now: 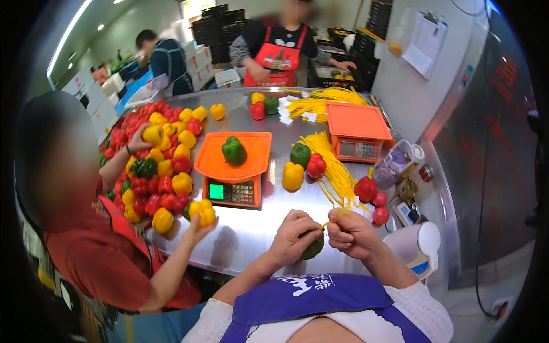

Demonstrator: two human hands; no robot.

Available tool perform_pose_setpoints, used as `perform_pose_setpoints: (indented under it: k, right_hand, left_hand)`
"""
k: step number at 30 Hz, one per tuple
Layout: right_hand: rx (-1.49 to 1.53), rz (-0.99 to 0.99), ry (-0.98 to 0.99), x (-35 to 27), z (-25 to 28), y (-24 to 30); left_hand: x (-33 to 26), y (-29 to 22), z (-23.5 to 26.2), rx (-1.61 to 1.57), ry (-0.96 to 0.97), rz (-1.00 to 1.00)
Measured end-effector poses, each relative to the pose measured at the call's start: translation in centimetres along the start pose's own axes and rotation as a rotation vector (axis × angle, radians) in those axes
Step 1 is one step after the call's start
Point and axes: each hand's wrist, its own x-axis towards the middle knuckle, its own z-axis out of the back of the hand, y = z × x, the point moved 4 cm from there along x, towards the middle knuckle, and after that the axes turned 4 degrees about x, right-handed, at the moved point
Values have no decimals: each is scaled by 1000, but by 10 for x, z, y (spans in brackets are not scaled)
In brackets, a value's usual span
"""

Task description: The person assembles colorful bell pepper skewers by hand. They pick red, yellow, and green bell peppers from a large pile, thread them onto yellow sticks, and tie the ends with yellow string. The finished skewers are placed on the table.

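Note:
At the table's near edge my left hand (293, 237) is closed round a dark green bell pepper (313, 249), most of it hidden by the fingers. Close by, my right hand (355, 233) pinches a thin yellow tie (324, 225) at the pepper's top. Beyond my hands lie a yellow bell pepper (293, 176), a red bell pepper (316, 166) and a green bell pepper (300, 155). A bundle of yellow ties (331, 171) with white tags stretches along their right side.
Centre left, an orange scale (233, 193) bears a green pepper (234, 151). Another orange scale (357, 128) stands at the back right. A co-worker on the left handles peppers beside a large heap (154, 186). A white jug (414, 246) is near my right arm; another person stands across the metal table (251, 228).

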Motion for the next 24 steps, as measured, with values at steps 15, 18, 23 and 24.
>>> perform_pose_setpoints:
  k: [15,18,23,24]
  right_hand:
    - [-1365,477,-110,-7,-15,27]
    - [-480,7,-35,1,7,15]
    - [-95,75,24,2,8,13]
    - [-177,167,-35,2,5,15]
  left_hand:
    - [2,-5,-3,-23,-72,110]
    - [3,-4,-5,18,-26,62]
    - [8,2,-5,34,-45,81]
    - [9,-1,-8,17,-58,71]
